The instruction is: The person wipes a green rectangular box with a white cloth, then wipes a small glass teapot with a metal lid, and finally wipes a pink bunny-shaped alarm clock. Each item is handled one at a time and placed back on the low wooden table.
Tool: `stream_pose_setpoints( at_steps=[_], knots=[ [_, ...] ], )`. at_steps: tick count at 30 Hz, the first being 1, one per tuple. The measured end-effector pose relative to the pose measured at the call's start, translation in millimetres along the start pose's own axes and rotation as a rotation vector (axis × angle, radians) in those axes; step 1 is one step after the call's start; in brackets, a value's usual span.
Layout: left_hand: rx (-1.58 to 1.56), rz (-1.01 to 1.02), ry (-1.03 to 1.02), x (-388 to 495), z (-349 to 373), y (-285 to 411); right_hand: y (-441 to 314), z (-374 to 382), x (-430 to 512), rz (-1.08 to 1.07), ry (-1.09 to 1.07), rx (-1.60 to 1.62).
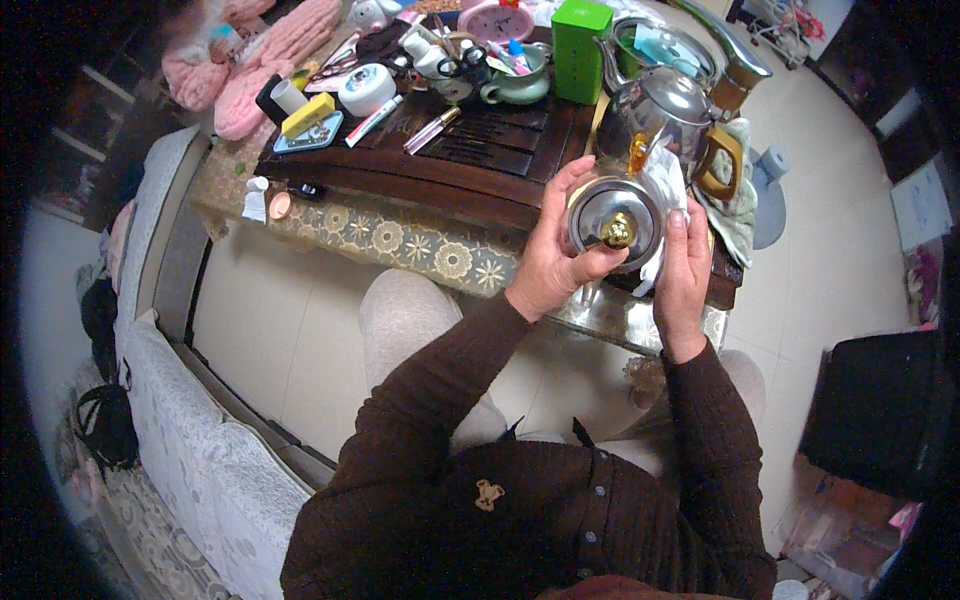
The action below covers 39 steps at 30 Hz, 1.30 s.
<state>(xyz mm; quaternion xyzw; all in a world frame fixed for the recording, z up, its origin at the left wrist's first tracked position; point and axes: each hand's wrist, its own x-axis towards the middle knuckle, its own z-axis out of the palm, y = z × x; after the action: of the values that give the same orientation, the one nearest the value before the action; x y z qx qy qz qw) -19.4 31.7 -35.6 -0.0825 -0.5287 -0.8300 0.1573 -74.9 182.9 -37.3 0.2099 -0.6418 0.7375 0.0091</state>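
Both hands are around a small pot with a shiny steel lid (589, 210) and a gold knob (618, 231). Its body seems to be clear glass, mostly hidden from above. My left hand (551, 251) grips the pot's left side, with the thumb across the lid near the knob. In my right hand (684, 274) is a white cloth or tissue (666, 180), pressed along the pot's right side. An amber-coloured part (637, 154) sticks out at the pot's far side. Just beyond stands a steel kettle (652, 112) with a tan handle (721, 161).
A dark wooden tea tray (480, 180) lies on a table with a flowered cover (405, 244). On it are a green box (577, 52), a pale green cup (525, 82), a white round jar (367, 88), a toothpaste-like tube (374, 121) and a yellow box (308, 115). A towel (731, 217) hangs at right.
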Motion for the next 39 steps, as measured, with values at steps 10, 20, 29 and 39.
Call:
stream_pose_setpoints(
  at_steps=[10, 20, 29, 39],
  knots=[
    [0.195, 0.086, 0.091, 0, 1, -9, -2, 3, -4, -0.074, -0.012, -0.289],
    [0.082, -0.02, 0.068, 1, -6, -9, -1, 5, -6, -0.272, -0.07, -0.346],
    [0.182, 0.042, 0.023, -1, -2, -15, -3, -1, 2, -0.181, -0.023, -0.393],
    [0.098, 0.014, 0.037, 0, -4, -11, 1, 3, 2, -0.167, -0.081, -0.178]
  ],
)
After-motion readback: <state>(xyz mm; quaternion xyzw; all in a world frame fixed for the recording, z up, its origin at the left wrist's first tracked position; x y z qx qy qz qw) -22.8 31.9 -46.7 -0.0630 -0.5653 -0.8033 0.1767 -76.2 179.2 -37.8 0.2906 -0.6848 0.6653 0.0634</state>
